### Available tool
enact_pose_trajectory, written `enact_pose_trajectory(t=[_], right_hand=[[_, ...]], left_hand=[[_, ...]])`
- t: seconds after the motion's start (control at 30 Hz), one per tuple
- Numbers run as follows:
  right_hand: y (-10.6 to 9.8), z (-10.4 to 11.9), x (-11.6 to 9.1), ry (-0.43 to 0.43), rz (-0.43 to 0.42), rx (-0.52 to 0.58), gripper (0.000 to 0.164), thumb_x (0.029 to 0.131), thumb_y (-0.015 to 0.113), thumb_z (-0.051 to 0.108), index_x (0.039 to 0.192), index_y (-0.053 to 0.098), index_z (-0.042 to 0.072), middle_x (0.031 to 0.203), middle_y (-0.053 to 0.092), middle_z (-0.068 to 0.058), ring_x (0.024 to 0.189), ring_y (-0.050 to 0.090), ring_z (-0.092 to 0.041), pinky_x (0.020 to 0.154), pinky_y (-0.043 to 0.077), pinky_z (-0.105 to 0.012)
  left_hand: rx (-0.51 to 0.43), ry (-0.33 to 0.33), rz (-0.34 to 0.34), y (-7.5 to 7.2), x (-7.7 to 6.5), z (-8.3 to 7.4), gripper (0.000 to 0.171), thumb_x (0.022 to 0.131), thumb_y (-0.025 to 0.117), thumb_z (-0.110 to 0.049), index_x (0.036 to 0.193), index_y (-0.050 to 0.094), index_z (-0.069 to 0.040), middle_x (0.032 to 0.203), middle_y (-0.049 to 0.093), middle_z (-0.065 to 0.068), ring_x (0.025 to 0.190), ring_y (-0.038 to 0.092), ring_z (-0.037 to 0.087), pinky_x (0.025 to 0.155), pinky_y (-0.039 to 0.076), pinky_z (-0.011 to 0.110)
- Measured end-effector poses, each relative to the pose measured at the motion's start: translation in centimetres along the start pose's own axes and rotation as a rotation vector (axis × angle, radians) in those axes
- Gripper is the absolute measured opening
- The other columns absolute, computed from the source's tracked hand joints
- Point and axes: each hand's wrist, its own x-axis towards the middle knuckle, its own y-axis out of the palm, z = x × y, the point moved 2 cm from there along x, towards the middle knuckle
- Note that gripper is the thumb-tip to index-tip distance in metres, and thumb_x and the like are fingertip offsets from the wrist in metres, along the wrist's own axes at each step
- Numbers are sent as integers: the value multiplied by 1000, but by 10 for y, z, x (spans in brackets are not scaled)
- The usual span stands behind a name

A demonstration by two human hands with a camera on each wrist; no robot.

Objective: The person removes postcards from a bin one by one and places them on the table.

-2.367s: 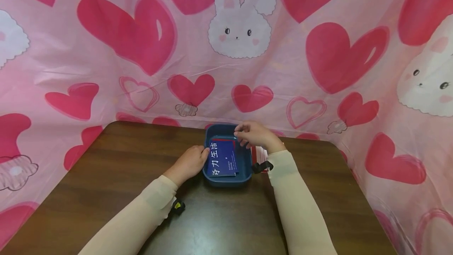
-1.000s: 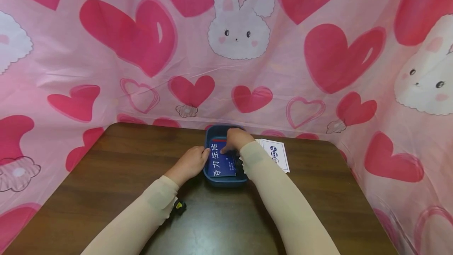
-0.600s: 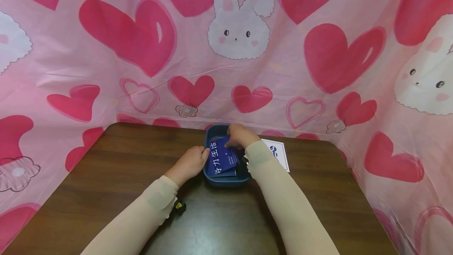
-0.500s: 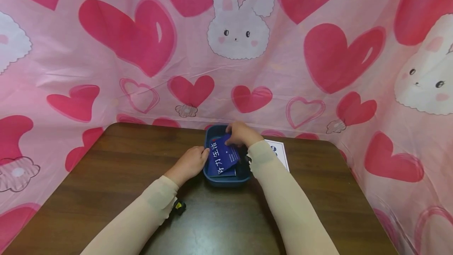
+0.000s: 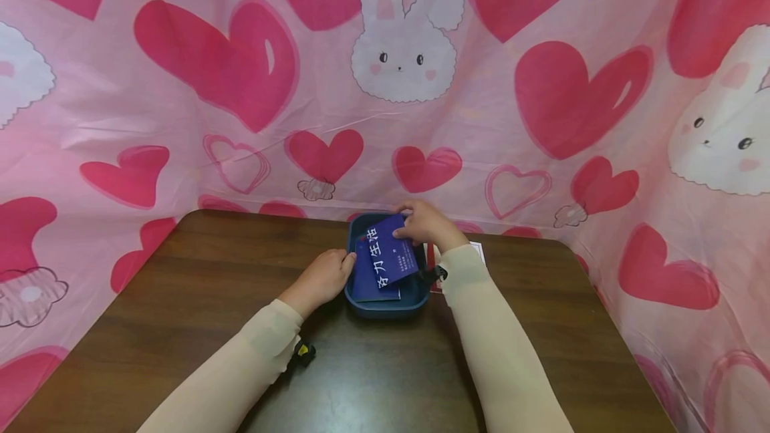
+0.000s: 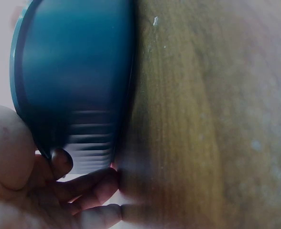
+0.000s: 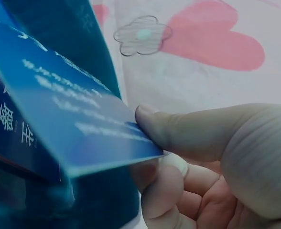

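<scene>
A dark blue plastic bin (image 5: 388,311) stands on the table. My left hand (image 5: 325,277) grips its left side, thumb at the rim and fingers against the outer wall, as the left wrist view shows. Between thumb and fingers, my right hand (image 5: 427,224) pinches the corner of a blue card (image 5: 391,259) with white Chinese lettering. That card is tilted over the bin, lifted off another blue card (image 5: 367,286) lying inside. In the right wrist view, the underlying card (image 7: 16,124) shows white characters beneath the raised card (image 7: 83,138).
Right of the bin, partly under the right wrist, lie a red-and-white card (image 5: 430,256) and a white card (image 5: 478,250). The brown wooden table (image 5: 198,299) ends at a pink curtain (image 5: 337,105) with hearts and rabbits, close behind the bin.
My right hand reached into the bin, took hold of the top blue card, then raised and turned it toward the right. The left hand has stayed on the bin.
</scene>
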Motion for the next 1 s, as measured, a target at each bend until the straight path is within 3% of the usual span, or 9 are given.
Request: enact_pose_trajectory(t=[0.2,0.43,0.5,0.7,0.83,0.93,1.0], right_hand=[[-7,-17,-4,-16,-28,93,58,100,87,18,154,66,12,125,80,-21,89,78,-26,78,68,-33],[-19,-36,-13,-48,-71,202,63,100,88,17,157,61,6,118,83,-22,87,81,-26,90,71,-50],[-23,-43,-15,-53,-91,216,64,100,88,17,157,61,6,116,83,-22,85,80,-25,85,70,-48],[-41,-63,-22,-62,-149,249,65,100,88,18,159,62,9,99,80,-13,78,74,-23,71,66,-34],[-55,-73,-28,-65,-157,323,65,99,87,9,158,60,4,79,60,-2,70,61,-16,64,59,-28],[-65,-80,-35,-38,-156,370,65,100,84,3,159,57,2,81,49,1,75,55,-15,66,57,-25],[-71,-85,-39,-9,-161,353,66,102,83,5,162,55,5,86,54,1,82,59,-16,72,60,-24]], left_hand=[[-36,-15,11,-8,-5,-14,51,122,45,-36,129,76,3,132,77,25,126,73,41,116,55,62],[-11,1,14,-15,-13,-26,52,123,42,-34,129,75,6,128,77,27,119,73,42,109,59,62],[-38,-21,29,-24,-19,-38,49,122,45,-31,131,75,6,131,76,28,124,72,43,115,56,64],[-48,-55,48,-28,-24,-47,49,123,45,-29,138,72,8,141,73,30,137,68,45,124,51,63],[-39,-50,41,-31,-25,-48,49,122,45,-29,138,72,9,141,73,30,136,69,46,123,50,66],[-41,-49,40,-31,-24,-46,49,122,46,-29,137,72,10,140,73,31,135,69,47,123,51,66],[-48,-48,48,-31,-23,-43,50,122,45,-29,137,71,11,140,73,32,135,68,48,123,51,65]])
